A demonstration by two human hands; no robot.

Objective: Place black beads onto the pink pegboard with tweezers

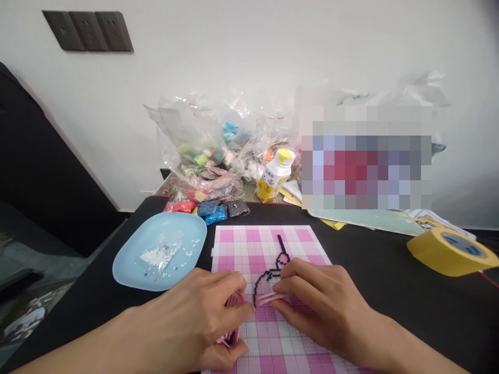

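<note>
Far bottle (274,176), print too small to read; left hand (214,317) grips pink tray (233,322); right hand (323,301) pinches pink tweezers (267,298) over central checked pegboard (230,252); blue plate (127,259) left; yellow tape (436,254) right.

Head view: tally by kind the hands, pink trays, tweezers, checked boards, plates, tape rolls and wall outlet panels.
Hands: 2 (left hand, right hand)
Pink tray: 1
Tweezers: 1
Checked board: 1
Plate: 1
Tape roll: 1
Wall outlet panels: 3
Total: 10

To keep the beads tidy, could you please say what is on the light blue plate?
A clear plastic bag, tiny white beads and a few coloured ones; anything under the heap is hidden.
</note>
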